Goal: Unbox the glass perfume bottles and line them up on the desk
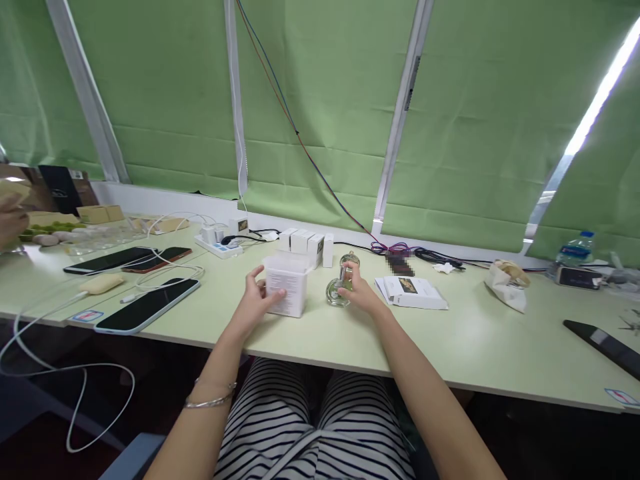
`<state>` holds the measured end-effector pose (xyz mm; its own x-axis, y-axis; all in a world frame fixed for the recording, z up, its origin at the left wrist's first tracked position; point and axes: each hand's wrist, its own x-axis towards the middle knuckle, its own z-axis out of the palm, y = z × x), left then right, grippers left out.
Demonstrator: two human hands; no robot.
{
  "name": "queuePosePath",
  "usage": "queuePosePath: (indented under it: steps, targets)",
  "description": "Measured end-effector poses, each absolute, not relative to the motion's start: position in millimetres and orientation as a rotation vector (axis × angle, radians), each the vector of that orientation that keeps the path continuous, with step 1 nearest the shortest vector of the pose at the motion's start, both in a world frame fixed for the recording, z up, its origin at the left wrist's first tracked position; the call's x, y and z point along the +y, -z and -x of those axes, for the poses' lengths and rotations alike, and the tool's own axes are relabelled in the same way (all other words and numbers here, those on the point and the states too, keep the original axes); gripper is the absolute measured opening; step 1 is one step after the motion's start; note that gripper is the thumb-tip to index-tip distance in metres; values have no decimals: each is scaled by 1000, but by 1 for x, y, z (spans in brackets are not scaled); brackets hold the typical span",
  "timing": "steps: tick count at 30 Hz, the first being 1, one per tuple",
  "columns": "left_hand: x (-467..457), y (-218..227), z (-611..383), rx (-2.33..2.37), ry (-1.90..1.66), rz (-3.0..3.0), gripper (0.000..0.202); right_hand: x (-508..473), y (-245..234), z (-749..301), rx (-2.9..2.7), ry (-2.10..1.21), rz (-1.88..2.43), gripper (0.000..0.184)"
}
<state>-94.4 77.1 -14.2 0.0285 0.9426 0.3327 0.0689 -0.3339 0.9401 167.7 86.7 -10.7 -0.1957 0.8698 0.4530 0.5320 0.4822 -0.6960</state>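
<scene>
My left hand (256, 298) grips a white box (286, 293) with small print on its front, thumb across the face and fingers behind the left side. The box stands upright on the table and its top looks open. Just to the right, my right hand (358, 288) closes its fingers round the upper part of a small clear glass bottle (336, 294), perhaps a perfume bottle, with a silvery neck. A round gold-coloured piece (349, 257) shows right behind those fingers; whether it belongs to the bottle I cannot tell.
Several small white boxes (315, 249) stand behind. Right lies a flat white carton (417, 293), then a crumpled paper bag (507, 283) and a water bottle (576, 251). Phones (150, 307), cables and a power strip (219, 247) lie left. Another person's hand (11, 223) shows far left.
</scene>
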Motion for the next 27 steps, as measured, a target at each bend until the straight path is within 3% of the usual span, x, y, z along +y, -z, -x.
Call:
queuePosePath:
  steps: [8, 18, 27]
  targets:
    - [51, 17, 56, 920, -1293, -1977, 83, 87, 11, -169, -1819, -339, 1253, 54]
    - [43, 25, 64, 912, -1393, -2239, 75, 84, 9, -170, -1590, -137, 1233, 46]
    - [37, 26, 65, 803, -1373, -2226, 76, 59, -25, -157, -1108, 39, 649, 52]
